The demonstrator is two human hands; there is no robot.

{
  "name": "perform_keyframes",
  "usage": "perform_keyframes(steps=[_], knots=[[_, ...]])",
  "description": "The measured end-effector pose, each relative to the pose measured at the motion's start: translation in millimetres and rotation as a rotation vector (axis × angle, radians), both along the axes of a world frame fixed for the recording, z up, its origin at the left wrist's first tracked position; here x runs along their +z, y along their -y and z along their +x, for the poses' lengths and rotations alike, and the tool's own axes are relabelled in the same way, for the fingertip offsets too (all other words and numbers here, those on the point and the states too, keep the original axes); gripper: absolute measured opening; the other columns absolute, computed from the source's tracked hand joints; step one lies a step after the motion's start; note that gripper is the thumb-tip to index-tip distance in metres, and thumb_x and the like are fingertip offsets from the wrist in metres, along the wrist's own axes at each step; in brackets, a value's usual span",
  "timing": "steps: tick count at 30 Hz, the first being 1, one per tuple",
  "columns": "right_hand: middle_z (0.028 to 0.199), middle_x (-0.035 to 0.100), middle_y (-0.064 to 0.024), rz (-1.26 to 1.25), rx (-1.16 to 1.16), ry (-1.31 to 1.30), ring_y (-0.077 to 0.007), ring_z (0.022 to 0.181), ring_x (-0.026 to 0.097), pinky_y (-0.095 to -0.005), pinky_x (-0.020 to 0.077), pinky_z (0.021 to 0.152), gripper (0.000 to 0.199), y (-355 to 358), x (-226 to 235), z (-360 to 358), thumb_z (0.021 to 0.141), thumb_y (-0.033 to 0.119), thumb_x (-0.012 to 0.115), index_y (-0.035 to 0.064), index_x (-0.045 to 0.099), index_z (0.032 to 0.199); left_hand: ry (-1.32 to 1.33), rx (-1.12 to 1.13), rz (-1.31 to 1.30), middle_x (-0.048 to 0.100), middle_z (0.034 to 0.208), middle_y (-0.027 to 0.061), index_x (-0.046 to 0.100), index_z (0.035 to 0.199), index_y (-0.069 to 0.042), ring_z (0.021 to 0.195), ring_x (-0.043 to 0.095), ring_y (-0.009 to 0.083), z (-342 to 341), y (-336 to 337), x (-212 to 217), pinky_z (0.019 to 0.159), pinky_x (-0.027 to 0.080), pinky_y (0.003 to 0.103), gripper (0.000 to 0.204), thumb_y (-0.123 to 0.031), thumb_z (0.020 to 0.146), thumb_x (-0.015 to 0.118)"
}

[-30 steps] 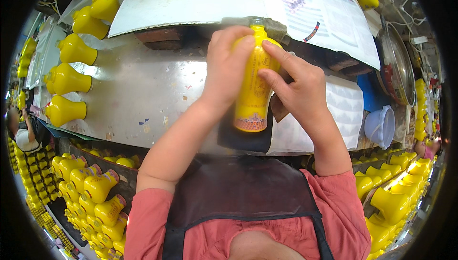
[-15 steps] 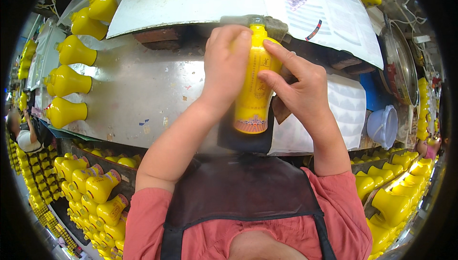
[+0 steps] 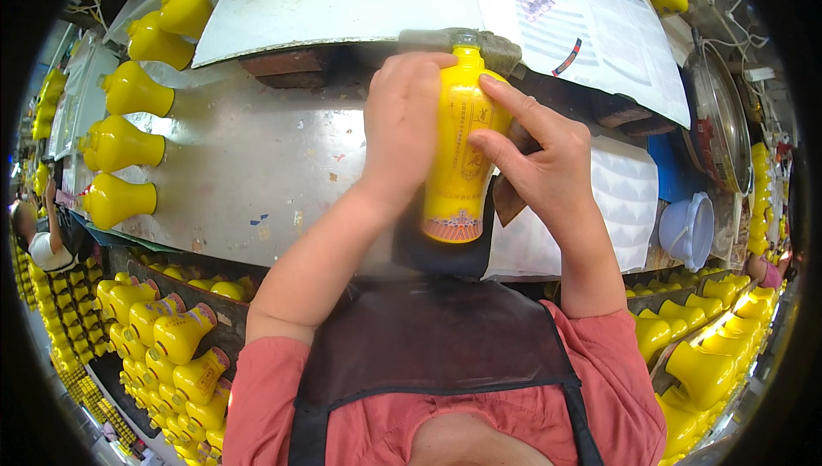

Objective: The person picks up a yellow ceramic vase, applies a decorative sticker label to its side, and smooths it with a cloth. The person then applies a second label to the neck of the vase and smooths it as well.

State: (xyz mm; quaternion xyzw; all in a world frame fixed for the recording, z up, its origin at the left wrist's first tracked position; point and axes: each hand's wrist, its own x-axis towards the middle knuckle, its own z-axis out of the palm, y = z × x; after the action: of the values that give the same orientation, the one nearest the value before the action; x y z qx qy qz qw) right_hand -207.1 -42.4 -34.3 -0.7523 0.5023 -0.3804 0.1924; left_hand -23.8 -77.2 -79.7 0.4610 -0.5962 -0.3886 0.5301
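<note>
A glossy yellow bottle [image 3: 459,179] with a clear glass mouth, dark lettering and a patterned band round its base lies before me, its neck pointing away. My right hand [image 3: 544,141] grips its right side, thumb on the printed front and index finger at the shoulder. My left hand [image 3: 401,119] is closed against the left side, fingers bent toward the neck and slightly blurred; its fingertips are partly hidden. Beneath the bottle's lower end is a dark cloth [image 3: 428,255]. A grey folded cloth [image 3: 499,51] touches the neck area.
Several plain yellow bottles [image 3: 128,142] line the metal table's [image 3: 257,166] left side. White decal sheets [image 3: 591,21] cover the raised far board; another sheet [image 3: 612,201] lies right, beside a pale bucket [image 3: 687,231]. Crowded yellow bottles [image 3: 175,338] stand low left and right [image 3: 706,372].
My left hand has shifted slightly left and its fingers have flattened along the bottle, baring more of the neck and shoulder. The bottle has turned slightly, showing more lettering; my right hand keeps its grip.
</note>
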Motion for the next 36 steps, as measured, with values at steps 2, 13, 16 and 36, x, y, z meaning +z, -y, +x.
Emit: perform_keyframes(steps=[2,13,16,36], knots=[[0.087,0.074,-0.0079,-0.020,0.006,-0.012,-0.0054,0.061,0.055,-0.0233,0.0473,0.059,0.053,1.1,0.0,-1.1,0.083,0.008,0.086,0.0069,0.072,0.134,0.057,0.051,-0.080,0.064,0.124,0.0168,0.064,0.125,-0.004,0.117,0.056,0.0359,-3.4,-6.2,-1.1,0.103,0.043,0.048,0.035,-0.030,0.102,0.058],[0.087,0.072,-0.0007,0.168,-0.073,0.067,-0.0032,0.063,0.051,-0.0206,0.0458,0.062,0.056,-0.7,7.6,-2.4,0.088,0.011,0.082,0.0076,0.067,0.142,0.172,0.051,-0.269,0.064,0.129,0.0166,0.062,0.130,-0.003,0.119,0.055,0.0372,-0.8,-7.4,-7.6,0.108,0.040,0.047,0.036,-0.025,0.103,0.053],[0.099,0.069,0.0011,0.402,-0.140,0.360,-0.0056,0.077,0.058,-0.0205,0.0497,0.074,0.047,12.5,21.4,-13.9,0.100,0.017,0.065,0.0041,0.062,0.145,0.156,0.037,-0.256,0.061,0.135,0.0184,0.058,0.137,-0.002,0.124,0.053,0.0387,0.2,-12.1,-8.9,0.111,0.039,0.047,0.041,-0.025,0.103,0.053],[0.095,0.073,-0.0182,-0.206,0.119,-0.169,-0.0373,0.086,0.072,-0.0421,0.0573,0.077,0.025,64.4,37.2,-3.8,0.090,0.016,0.073,0.0040,0.070,0.111,0.213,0.047,-0.131,0.062,0.122,0.0189,0.058,0.133,-0.001,0.116,0.058,0.0383,-6.5,2.4,12.8,0.102,0.047,0.047,0.054,-0.028,0.088,0.072]])
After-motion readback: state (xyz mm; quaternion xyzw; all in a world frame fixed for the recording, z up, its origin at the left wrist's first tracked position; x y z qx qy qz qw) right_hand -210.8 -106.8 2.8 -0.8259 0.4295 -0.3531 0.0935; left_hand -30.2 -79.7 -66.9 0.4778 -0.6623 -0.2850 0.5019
